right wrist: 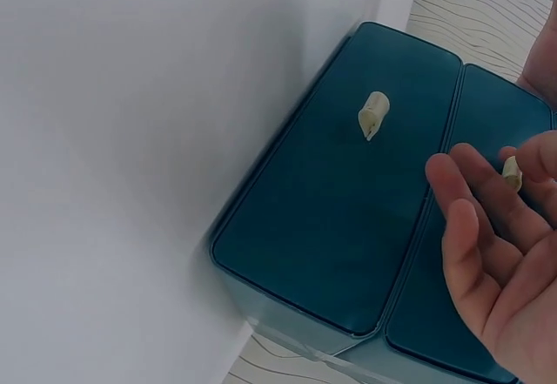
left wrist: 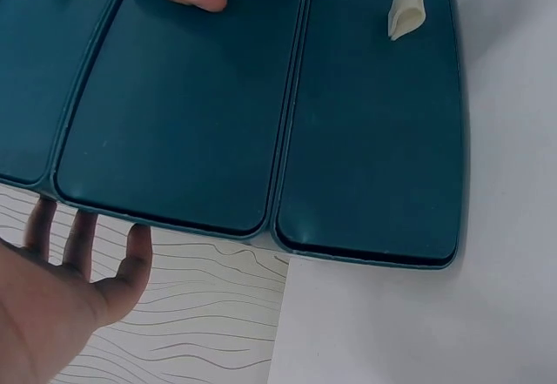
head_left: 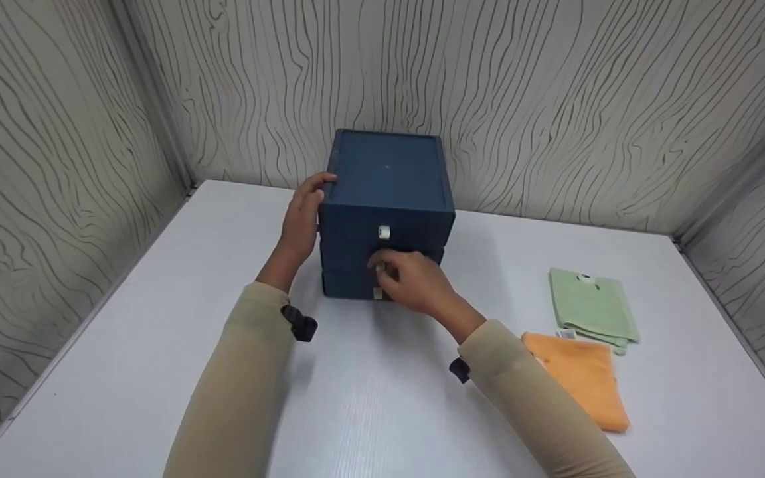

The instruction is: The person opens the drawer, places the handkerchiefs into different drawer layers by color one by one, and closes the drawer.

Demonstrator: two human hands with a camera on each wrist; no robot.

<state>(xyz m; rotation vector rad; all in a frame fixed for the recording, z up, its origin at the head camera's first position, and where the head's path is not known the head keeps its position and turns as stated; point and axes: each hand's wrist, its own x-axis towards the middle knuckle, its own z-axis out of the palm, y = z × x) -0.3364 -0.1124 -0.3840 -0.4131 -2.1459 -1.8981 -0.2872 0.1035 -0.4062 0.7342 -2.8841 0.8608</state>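
Observation:
A dark blue drawer box with three stacked drawers stands near the back wall, each front bearing a small cream pull. My left hand rests against the box's left side, fingertips at its upper edge. In the left wrist view, the fingers of that left hand are spread along the side. At the middle drawer, my right hand pinches the cream pull between thumb and forefinger, other fingers loosely bent. Above it is the top pull, below it the bottom pull. All drawer fronts look flush.
To the right on the white table lie a folded green cloth and, nearer, a folded orange cloth, partly behind the right sleeve. Wood-grain patterned panels stand behind and at both sides.

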